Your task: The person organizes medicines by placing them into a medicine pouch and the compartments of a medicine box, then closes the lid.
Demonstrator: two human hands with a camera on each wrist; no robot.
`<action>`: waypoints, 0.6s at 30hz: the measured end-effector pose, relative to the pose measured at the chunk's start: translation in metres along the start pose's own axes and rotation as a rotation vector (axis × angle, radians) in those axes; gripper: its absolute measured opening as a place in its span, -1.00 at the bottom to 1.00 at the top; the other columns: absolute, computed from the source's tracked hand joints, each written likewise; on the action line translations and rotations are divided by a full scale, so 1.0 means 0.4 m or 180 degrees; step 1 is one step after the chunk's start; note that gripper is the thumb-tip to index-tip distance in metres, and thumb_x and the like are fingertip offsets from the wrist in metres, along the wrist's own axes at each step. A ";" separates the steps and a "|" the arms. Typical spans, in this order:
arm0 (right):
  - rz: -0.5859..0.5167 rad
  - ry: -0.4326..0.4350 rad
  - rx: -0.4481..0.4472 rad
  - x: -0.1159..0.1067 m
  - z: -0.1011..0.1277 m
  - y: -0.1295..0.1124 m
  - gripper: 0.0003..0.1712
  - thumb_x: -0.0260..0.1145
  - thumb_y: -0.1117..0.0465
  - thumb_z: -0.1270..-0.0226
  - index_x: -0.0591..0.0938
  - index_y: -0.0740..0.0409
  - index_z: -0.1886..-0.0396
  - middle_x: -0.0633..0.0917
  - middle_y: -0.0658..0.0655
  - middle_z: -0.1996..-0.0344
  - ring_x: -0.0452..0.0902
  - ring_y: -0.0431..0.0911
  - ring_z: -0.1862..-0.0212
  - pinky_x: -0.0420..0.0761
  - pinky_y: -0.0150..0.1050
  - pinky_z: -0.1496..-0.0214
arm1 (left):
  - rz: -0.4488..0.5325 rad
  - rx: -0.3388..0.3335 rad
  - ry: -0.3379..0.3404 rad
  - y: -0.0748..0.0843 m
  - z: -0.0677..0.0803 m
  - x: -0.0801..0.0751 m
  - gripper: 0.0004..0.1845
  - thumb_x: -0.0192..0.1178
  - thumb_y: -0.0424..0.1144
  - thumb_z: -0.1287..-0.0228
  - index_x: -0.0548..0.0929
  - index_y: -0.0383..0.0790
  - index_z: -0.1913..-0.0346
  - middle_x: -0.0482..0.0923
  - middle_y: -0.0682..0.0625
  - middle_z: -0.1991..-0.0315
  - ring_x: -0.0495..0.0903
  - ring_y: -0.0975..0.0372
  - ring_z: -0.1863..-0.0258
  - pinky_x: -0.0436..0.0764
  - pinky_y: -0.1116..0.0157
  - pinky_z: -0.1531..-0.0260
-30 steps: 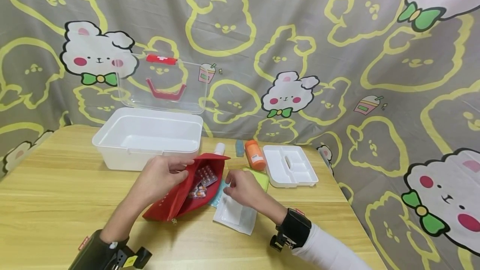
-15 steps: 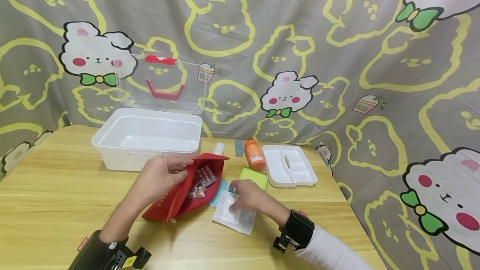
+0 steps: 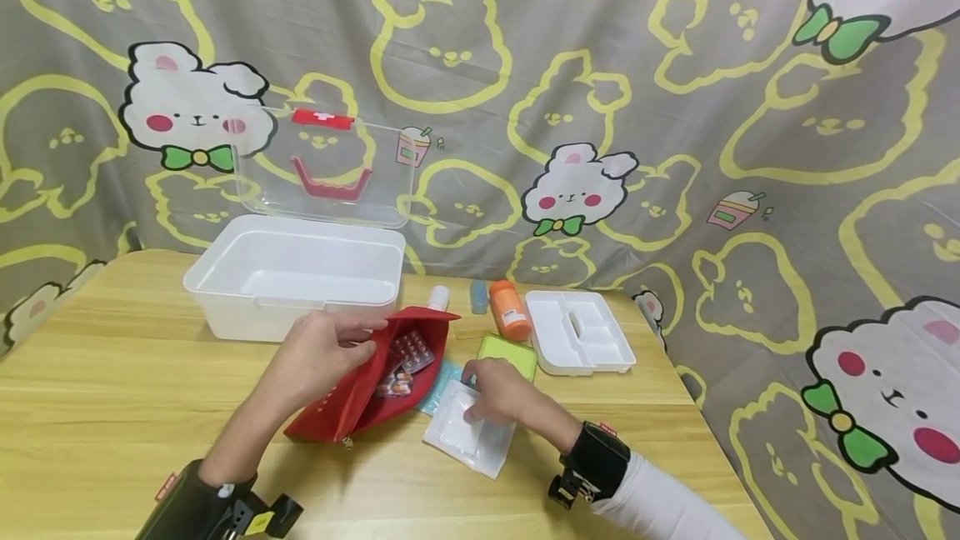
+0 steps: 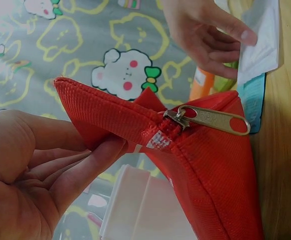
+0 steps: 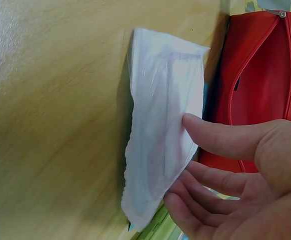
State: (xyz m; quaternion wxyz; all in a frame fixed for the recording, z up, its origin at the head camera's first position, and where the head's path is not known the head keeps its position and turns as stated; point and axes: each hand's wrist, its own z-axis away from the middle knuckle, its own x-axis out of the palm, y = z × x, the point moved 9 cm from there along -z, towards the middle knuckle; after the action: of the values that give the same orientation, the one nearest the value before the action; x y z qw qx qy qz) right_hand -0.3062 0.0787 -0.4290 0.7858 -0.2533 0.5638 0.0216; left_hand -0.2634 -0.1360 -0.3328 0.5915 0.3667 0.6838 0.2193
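My left hand (image 3: pixel 322 352) pinches the upper lip of a red zip pouch (image 3: pixel 352 398) and holds its mouth open on the wooden table. Blister packs of pills (image 3: pixel 408 354) show inside. The left wrist view shows the pouch edge (image 4: pixel 110 120) between thumb and fingers, with the brass zip pull (image 4: pixel 210 120) beside it. To the pouch's right, my right hand (image 3: pixel 495 390) grips a flat white packet (image 3: pixel 461 436). In the right wrist view the thumb lies on top of the packet (image 5: pixel 165 135), the fingers curl under its edge, and the pouch (image 5: pixel 265 85) is just beyond.
An open white box (image 3: pixel 292 273) with a clear lid (image 3: pixel 322 165) stands at the back left. Behind the pouch lie a small white bottle (image 3: pixel 438 298), an orange bottle (image 3: pixel 508 309), a green case (image 3: pixel 510 354), a teal packet (image 3: pixel 442 373) and a white divided tray (image 3: pixel 577 332).
My right hand has come down from beside the green case onto the white packet and taken hold of it; the packet shifted slightly. The left hand and pouch have stayed put.
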 end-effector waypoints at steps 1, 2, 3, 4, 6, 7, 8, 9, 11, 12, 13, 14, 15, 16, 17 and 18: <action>-0.0008 0.0011 -0.0025 -0.002 0.001 0.000 -0.51 0.64 0.25 0.04 0.70 0.16 0.06 0.68 0.08 0.30 0.54 -0.11 0.26 0.60 -0.24 0.23 | -0.0001 0.0007 0.0001 0.001 0.000 0.000 -0.69 0.32 -0.39 -0.27 0.77 -0.23 -0.07 0.75 -0.16 -0.02 0.75 0.02 0.05 0.76 0.04 0.10; -0.0013 0.0022 -0.0050 -0.004 0.001 0.000 -0.53 0.64 0.26 0.05 0.70 0.16 0.07 0.67 0.07 0.33 0.53 -0.12 0.28 0.58 -0.26 0.26 | -0.0001 0.0015 0.0002 0.001 0.000 0.000 -0.69 0.32 -0.39 -0.27 0.77 -0.23 -0.07 0.75 -0.16 -0.02 0.75 0.02 0.05 0.76 0.04 0.10; -0.0018 0.0033 -0.0078 -0.007 0.001 0.000 -0.54 0.64 0.27 0.05 0.71 0.16 0.09 0.66 0.06 0.35 0.52 -0.13 0.30 0.56 -0.28 0.28 | -0.0003 0.0024 0.0005 0.002 0.000 0.000 -0.69 0.32 -0.39 -0.27 0.77 -0.23 -0.07 0.76 -0.16 -0.01 0.75 0.02 0.05 0.76 0.04 0.10; -0.0018 0.0046 -0.0113 -0.010 0.002 -0.001 -0.56 0.63 0.28 0.05 0.71 0.16 0.11 0.66 0.06 0.38 0.51 -0.14 0.32 0.54 -0.29 0.31 | -0.0012 0.0035 0.0009 0.003 0.000 0.000 -0.69 0.32 -0.39 -0.27 0.77 -0.23 -0.07 0.76 -0.16 -0.01 0.75 0.02 0.06 0.76 0.04 0.11; -0.0019 0.0061 -0.0158 -0.015 0.003 -0.001 -0.59 0.63 0.29 0.04 0.72 0.15 0.14 0.65 0.05 0.40 0.50 -0.14 0.34 0.52 -0.31 0.33 | -0.0017 0.0056 0.0016 0.004 0.000 0.001 -0.70 0.32 -0.40 -0.26 0.77 -0.24 -0.06 0.76 -0.16 0.00 0.75 0.02 0.06 0.76 0.05 0.11; -0.0013 0.0065 -0.0180 -0.018 0.004 -0.001 -0.61 0.62 0.29 0.04 0.72 0.14 0.16 0.65 0.05 0.41 0.50 -0.15 0.34 0.51 -0.31 0.34 | -0.0020 0.0064 0.0018 0.005 0.000 0.001 -0.70 0.32 -0.40 -0.26 0.78 -0.24 -0.05 0.76 -0.16 0.01 0.75 0.02 0.06 0.76 0.05 0.11; -0.0022 0.0066 -0.0201 -0.020 0.005 -0.001 -0.62 0.62 0.30 0.03 0.72 0.14 0.17 0.66 0.05 0.40 0.51 -0.15 0.33 0.52 -0.32 0.33 | -0.0022 0.0068 0.0022 0.005 0.000 0.001 -0.70 0.33 -0.40 -0.25 0.78 -0.24 -0.05 0.76 -0.16 0.01 0.75 0.02 0.06 0.76 0.05 0.11; -0.0033 0.0063 -0.0223 -0.022 0.006 -0.002 -0.64 0.61 0.31 0.02 0.71 0.13 0.18 0.67 0.06 0.40 0.52 -0.15 0.33 0.52 -0.31 0.33 | -0.0026 0.0071 0.0025 0.005 0.000 0.001 -0.70 0.33 -0.40 -0.25 0.78 -0.24 -0.05 0.76 -0.16 0.01 0.75 0.02 0.06 0.76 0.05 0.12; -0.0084 0.0053 -0.0258 -0.024 0.008 -0.002 -0.68 0.59 0.32 0.00 0.71 0.13 0.21 0.69 0.07 0.40 0.54 -0.14 0.32 0.54 -0.31 0.33 | -0.0021 0.0070 0.0021 0.005 0.000 0.002 -0.70 0.33 -0.40 -0.25 0.78 -0.24 -0.05 0.76 -0.16 0.00 0.75 0.02 0.06 0.76 0.05 0.12; -0.0102 0.0048 -0.0288 -0.026 0.008 -0.004 -0.70 0.58 0.33 -0.01 0.71 0.13 0.22 0.70 0.07 0.39 0.55 -0.14 0.32 0.55 -0.31 0.33 | -0.0022 0.0068 0.0020 0.005 0.000 0.002 -0.70 0.33 -0.40 -0.25 0.78 -0.24 -0.05 0.76 -0.16 0.00 0.75 0.02 0.06 0.76 0.05 0.12; -0.0130 0.0037 -0.0310 -0.028 0.010 -0.005 -0.71 0.57 0.33 -0.02 0.71 0.12 0.23 0.71 0.07 0.39 0.56 -0.14 0.32 0.56 -0.31 0.33 | -0.0022 0.0061 0.0016 0.005 -0.001 0.002 -0.69 0.33 -0.40 -0.25 0.78 -0.24 -0.06 0.76 -0.16 0.00 0.74 0.02 0.05 0.76 0.05 0.12; -0.0158 0.0031 -0.0338 -0.030 0.010 -0.006 -0.73 0.56 0.34 -0.03 0.71 0.12 0.25 0.71 0.07 0.40 0.57 -0.14 0.33 0.56 -0.31 0.34 | -0.0022 0.0056 0.0013 0.004 -0.001 0.003 -0.69 0.33 -0.40 -0.25 0.78 -0.24 -0.06 0.76 -0.16 0.00 0.74 0.02 0.05 0.76 0.05 0.12; -0.0181 0.0023 -0.0362 -0.033 0.010 -0.007 -0.74 0.55 0.35 -0.04 0.70 0.12 0.26 0.71 0.07 0.41 0.57 -0.14 0.34 0.57 -0.31 0.35 | -0.0019 0.0051 0.0009 0.004 -0.001 0.003 -0.69 0.33 -0.40 -0.26 0.77 -0.24 -0.06 0.76 -0.17 -0.01 0.74 0.02 0.05 0.77 0.05 0.12; -0.0202 0.0015 -0.0375 -0.035 0.011 -0.007 -0.76 0.55 0.35 -0.04 0.70 0.12 0.27 0.71 0.06 0.42 0.57 -0.14 0.35 0.56 -0.31 0.36 | -0.0021 0.0049 0.0007 0.004 -0.001 0.003 -0.69 0.33 -0.40 -0.26 0.77 -0.24 -0.06 0.76 -0.17 -0.01 0.74 0.02 0.05 0.77 0.05 0.12; -0.0223 0.0012 -0.0389 -0.039 0.012 -0.008 -0.77 0.54 0.36 -0.05 0.70 0.11 0.29 0.70 0.05 0.44 0.57 -0.15 0.36 0.56 -0.31 0.37 | -0.0022 0.0048 0.0005 0.003 -0.001 0.003 -0.70 0.33 -0.40 -0.26 0.77 -0.24 -0.06 0.75 -0.17 -0.01 0.74 0.02 0.05 0.77 0.05 0.12; -0.0231 0.0005 -0.0391 -0.042 0.013 -0.007 -0.77 0.54 0.35 -0.05 0.69 0.10 0.30 0.70 0.03 0.45 0.56 -0.16 0.38 0.55 -0.32 0.37 | -0.0023 0.0049 0.0005 0.003 -0.001 0.003 -0.70 0.33 -0.40 -0.26 0.77 -0.24 -0.06 0.75 -0.17 -0.01 0.74 0.02 0.05 0.77 0.05 0.12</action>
State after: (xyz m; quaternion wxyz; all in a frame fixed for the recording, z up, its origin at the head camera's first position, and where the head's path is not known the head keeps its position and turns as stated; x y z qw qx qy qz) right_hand -0.3069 0.0828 -0.4119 0.7686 -0.3214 0.5525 0.0274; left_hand -0.2636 -0.1341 -0.3325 0.5890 0.3686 0.6872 0.2122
